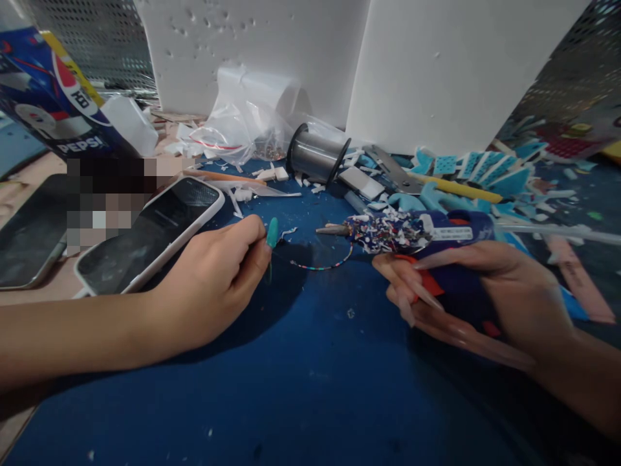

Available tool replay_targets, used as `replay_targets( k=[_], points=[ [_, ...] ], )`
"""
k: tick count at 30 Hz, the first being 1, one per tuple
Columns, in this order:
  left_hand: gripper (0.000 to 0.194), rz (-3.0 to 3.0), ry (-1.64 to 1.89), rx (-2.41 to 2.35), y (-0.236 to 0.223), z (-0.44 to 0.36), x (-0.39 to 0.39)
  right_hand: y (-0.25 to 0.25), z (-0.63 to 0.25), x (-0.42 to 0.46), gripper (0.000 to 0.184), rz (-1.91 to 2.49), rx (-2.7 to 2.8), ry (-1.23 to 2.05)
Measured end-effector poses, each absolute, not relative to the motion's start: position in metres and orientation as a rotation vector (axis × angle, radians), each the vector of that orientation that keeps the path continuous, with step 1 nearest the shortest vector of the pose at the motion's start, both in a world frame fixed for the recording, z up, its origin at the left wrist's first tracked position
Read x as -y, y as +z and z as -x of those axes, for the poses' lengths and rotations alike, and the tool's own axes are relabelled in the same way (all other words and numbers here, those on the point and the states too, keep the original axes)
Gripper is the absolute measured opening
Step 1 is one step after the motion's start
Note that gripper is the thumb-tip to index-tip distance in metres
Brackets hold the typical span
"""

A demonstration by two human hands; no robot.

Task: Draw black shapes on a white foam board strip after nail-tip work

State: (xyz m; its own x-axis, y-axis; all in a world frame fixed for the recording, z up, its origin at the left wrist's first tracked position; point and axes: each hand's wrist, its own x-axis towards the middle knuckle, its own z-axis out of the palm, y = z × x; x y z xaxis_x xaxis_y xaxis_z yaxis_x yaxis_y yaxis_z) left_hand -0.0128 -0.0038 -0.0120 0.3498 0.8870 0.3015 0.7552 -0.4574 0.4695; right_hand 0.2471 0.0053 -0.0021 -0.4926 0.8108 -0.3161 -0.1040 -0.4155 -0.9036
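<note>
My left hand (218, 278) is closed in a pinch over the blue table surface. A small teal oval tip (272, 232) stands up at its fingers; I cannot tell if it is a nail or a separate piece. From those fingers a thin beaded string (320, 268) curves right, passing below a hot glue gun's metal nozzle. My right hand (460, 298) is wrapped round the blue hot glue gun (453, 223), its fingers at the orange trigger. The nozzle points left, toward my left hand. Mixed coloured scraps coat the gun's front, and a clear glue stick (553, 230) protrudes from its back.
Two phones (155, 236) lie at left near a Pepsi container (72, 97). Behind are a thread spool (317, 155), plastic bags (242, 123), a utility knife (395, 169), blue and white foam scraps (485, 169) and upright white foam boards (427, 71).
</note>
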Motion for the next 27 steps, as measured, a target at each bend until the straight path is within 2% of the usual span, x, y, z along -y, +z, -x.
replay_targets(
  k=[8, 16, 23, 27],
  points=[
    [0.021, -2.396, 0.724, -1.473, -0.011, 0.014, 0.006, -0.005, -0.248, -0.003, 0.034, 1.072, 1.141, 1.949],
    [0.020, -2.638, 0.758, -1.407, -0.017, 0.017, 0.009, -0.006, -0.244, 0.000, 0.037, 1.135, 1.484, 1.889],
    [0.020, -2.739, 0.784, -1.386, -0.026, 0.021, 0.008, 0.005, -0.229, 0.013, 0.032, 1.281, 1.727, 1.271],
    [0.020, -2.730, 0.801, -1.399, -0.027, 0.021, 0.008, 0.027, -0.231, 0.017, 0.023, 1.423, 1.901, 0.750]
  ],
)
